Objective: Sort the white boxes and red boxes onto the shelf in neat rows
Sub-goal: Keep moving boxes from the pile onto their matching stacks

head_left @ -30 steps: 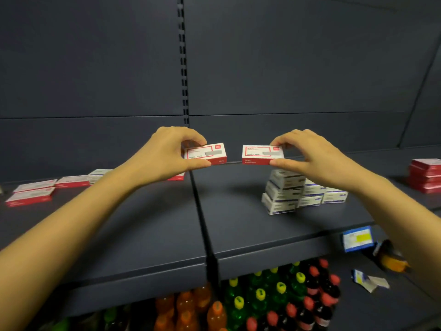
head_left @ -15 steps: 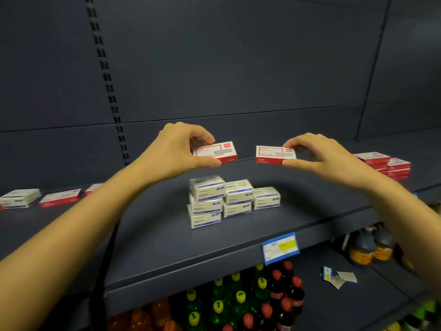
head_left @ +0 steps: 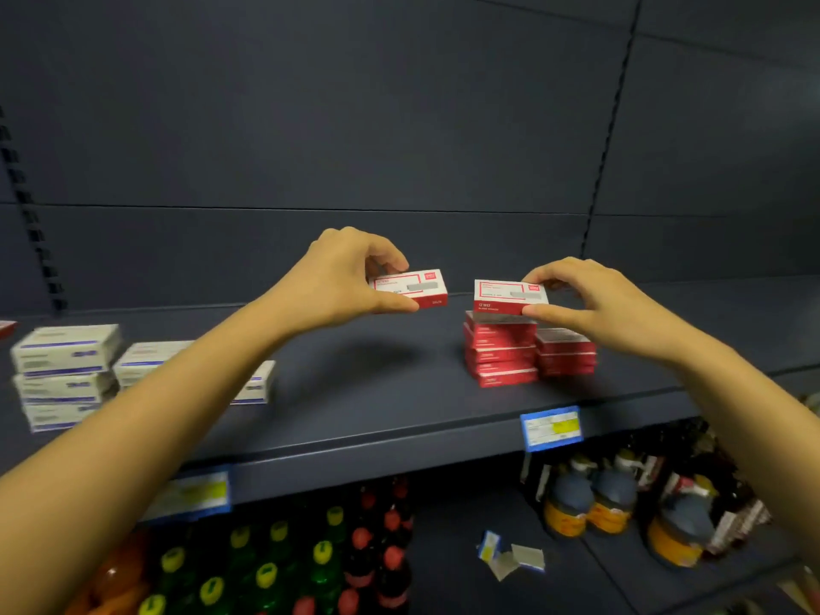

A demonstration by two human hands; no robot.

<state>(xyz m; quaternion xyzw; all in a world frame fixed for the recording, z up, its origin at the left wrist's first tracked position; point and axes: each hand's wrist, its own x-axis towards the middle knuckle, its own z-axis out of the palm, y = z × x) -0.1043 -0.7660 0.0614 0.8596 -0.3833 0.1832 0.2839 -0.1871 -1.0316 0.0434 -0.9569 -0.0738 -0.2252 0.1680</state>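
The person is partway through adding red boxes to the red group, with one box in each hand. The left hand (head_left: 337,281) pinches the first red box (head_left: 419,288) by its near end, thumb under the front edge and fingers curled over the back. It holds the box in the air above a bare stretch of the shelf (head_left: 377,383), apart from everything else. The right hand (head_left: 594,304) grips the second red box (head_left: 506,297) the same way, directly over the taller red stack (head_left: 501,352); whether its underside already touches the top box cannot be told. A lower red stack (head_left: 565,355) stands against that one on its right. The white boxes (head_left: 66,361) are piled well apart at the left end of the same shelf, blurred and partly hidden behind the left forearm. The next move is probably to lower the second box squarely, edges lined up with the stack beneath, and let go without nudging the pile. The first box would suit the lower stack, which means reaching across past the right hand. The shelf is dark grey metal with a matching back panel (head_left: 355,126) and a slotted upright (head_left: 31,215) at the left. Blue-and-yellow price tags (head_left: 551,427) hang on its front lip. On the lower shelf stand bottles with yellow and red caps (head_left: 266,570) and larger jugs (head_left: 612,503), and some torn paper tags (head_left: 510,557) lie there too.
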